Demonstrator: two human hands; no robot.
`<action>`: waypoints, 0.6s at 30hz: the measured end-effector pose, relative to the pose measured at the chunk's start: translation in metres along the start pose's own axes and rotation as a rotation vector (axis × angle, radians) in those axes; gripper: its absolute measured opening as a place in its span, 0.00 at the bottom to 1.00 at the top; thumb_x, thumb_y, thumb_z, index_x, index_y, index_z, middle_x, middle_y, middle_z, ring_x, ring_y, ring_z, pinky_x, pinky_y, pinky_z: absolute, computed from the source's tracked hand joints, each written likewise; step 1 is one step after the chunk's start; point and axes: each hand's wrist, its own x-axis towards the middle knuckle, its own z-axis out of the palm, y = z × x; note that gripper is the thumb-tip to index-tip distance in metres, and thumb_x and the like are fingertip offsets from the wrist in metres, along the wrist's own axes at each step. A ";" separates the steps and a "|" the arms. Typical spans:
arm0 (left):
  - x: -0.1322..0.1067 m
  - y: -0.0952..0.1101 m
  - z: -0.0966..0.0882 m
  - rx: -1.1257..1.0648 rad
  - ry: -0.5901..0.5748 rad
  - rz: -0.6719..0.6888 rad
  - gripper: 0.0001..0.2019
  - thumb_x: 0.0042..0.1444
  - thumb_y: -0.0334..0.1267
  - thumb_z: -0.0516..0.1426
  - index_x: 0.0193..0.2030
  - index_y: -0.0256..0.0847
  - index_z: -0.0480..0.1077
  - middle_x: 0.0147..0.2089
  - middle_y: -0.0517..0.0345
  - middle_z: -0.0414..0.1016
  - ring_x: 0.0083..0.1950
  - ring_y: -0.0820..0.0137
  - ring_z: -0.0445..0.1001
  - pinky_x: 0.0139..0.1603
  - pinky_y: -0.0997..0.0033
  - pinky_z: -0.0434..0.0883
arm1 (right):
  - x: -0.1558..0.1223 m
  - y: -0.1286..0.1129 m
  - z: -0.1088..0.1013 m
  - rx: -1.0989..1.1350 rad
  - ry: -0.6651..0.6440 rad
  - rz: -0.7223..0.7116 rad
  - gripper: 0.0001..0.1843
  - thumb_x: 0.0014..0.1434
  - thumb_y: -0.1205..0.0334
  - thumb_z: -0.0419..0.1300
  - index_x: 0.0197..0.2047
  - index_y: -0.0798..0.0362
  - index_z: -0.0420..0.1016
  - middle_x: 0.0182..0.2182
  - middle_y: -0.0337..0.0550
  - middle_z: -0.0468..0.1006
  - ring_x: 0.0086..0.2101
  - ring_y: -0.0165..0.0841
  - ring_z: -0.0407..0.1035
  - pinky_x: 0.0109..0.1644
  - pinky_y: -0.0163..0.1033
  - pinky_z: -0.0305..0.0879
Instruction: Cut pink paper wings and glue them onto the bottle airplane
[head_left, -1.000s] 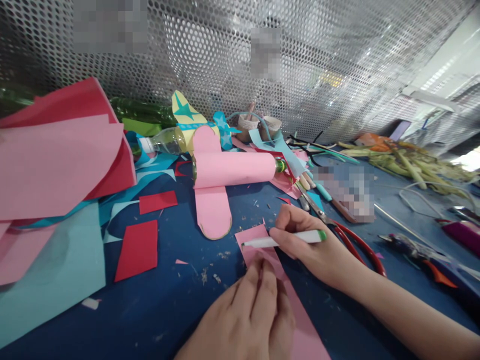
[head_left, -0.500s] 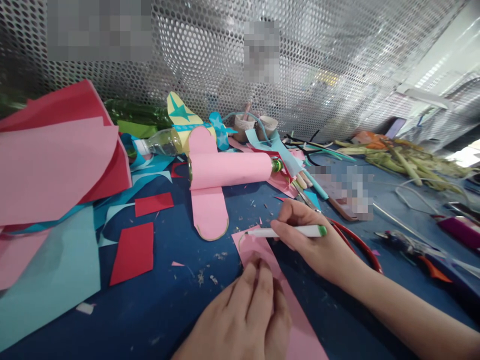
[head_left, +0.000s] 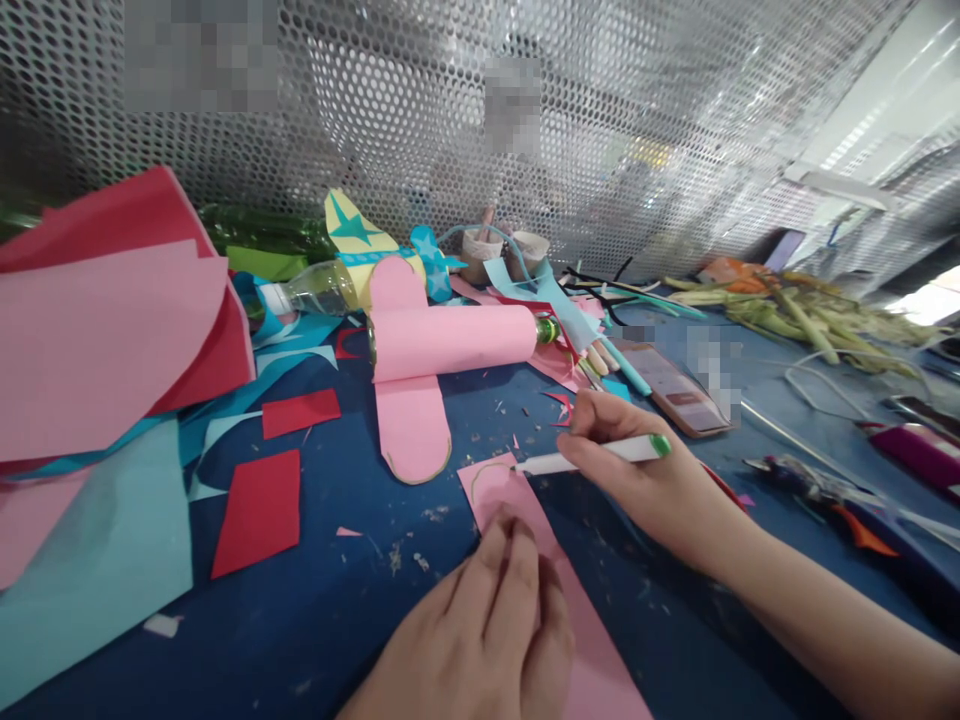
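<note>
Pink paper strip (head_left: 499,490) lies at the lower centre of the frame, slanting toward the bottom edge. The left hand (head_left: 480,620), fingers extended and together, rests on it. The right hand (head_left: 641,485) pinches a white marker (head_left: 546,462), tip at the strip's upper right edge, beside a curved line (head_left: 475,484). A pink-wrapped bottle (head_left: 457,342) lies near mid-frame.

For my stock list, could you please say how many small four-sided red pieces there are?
2: a narrow red piece right of the sheet stack, and a larger red piece nearer the person. More may be hidden.
</note>
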 end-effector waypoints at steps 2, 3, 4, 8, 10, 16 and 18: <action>0.000 0.000 0.000 0.016 0.002 0.008 0.15 0.63 0.27 0.46 0.54 0.32 0.68 0.56 0.41 0.75 0.57 0.58 0.73 0.55 0.68 0.69 | -0.001 0.000 -0.002 -0.016 -0.010 0.008 0.11 0.51 0.63 0.56 0.21 0.49 0.57 0.18 0.30 0.55 0.21 0.27 0.47 0.24 0.36 0.45; 0.000 -0.001 0.000 0.025 0.000 0.010 0.15 0.64 0.27 0.46 0.54 0.32 0.67 0.56 0.41 0.74 0.57 0.59 0.73 0.55 0.68 0.69 | -0.002 0.000 -0.003 -0.019 -0.014 0.013 0.11 0.51 0.63 0.56 0.21 0.49 0.57 0.18 0.30 0.55 0.21 0.27 0.46 0.24 0.36 0.44; 0.000 -0.001 -0.001 0.032 0.001 0.011 0.16 0.64 0.27 0.45 0.54 0.32 0.67 0.56 0.41 0.74 0.57 0.59 0.73 0.55 0.68 0.69 | -0.003 0.000 -0.004 -0.019 -0.018 0.017 0.11 0.51 0.63 0.56 0.21 0.49 0.57 0.18 0.30 0.55 0.21 0.27 0.46 0.24 0.36 0.43; 0.001 -0.003 -0.002 0.043 0.001 0.021 0.17 0.64 0.27 0.44 0.54 0.32 0.67 0.56 0.42 0.74 0.57 0.59 0.73 0.55 0.69 0.69 | -0.003 0.000 -0.007 0.002 -0.047 0.019 0.12 0.49 0.64 0.57 0.20 0.49 0.56 0.17 0.30 0.54 0.20 0.27 0.46 0.23 0.36 0.42; 0.001 -0.004 -0.003 0.043 0.006 0.022 0.17 0.64 0.26 0.43 0.54 0.31 0.67 0.56 0.42 0.75 0.57 0.60 0.73 0.55 0.69 0.69 | 0.000 0.001 -0.009 0.073 -0.035 0.039 0.13 0.49 0.64 0.58 0.19 0.49 0.57 0.16 0.30 0.54 0.19 0.26 0.46 0.22 0.36 0.41; -0.002 -0.006 0.005 0.053 0.034 0.012 0.17 0.63 0.25 0.43 0.53 0.34 0.66 0.56 0.44 0.75 0.57 0.61 0.73 0.53 0.71 0.71 | 0.011 -0.008 -0.048 0.241 0.184 -0.055 0.12 0.62 0.53 0.55 0.29 0.47 0.63 0.19 0.32 0.65 0.24 0.30 0.63 0.32 0.37 0.61; -0.004 -0.007 0.009 0.070 0.059 0.007 0.17 0.62 0.25 0.44 0.53 0.36 0.67 0.55 0.47 0.76 0.57 0.63 0.73 0.52 0.73 0.71 | 0.010 -0.014 -0.075 -0.043 0.126 -0.083 0.11 0.62 0.49 0.55 0.36 0.47 0.67 0.29 0.38 0.74 0.31 0.34 0.69 0.36 0.40 0.64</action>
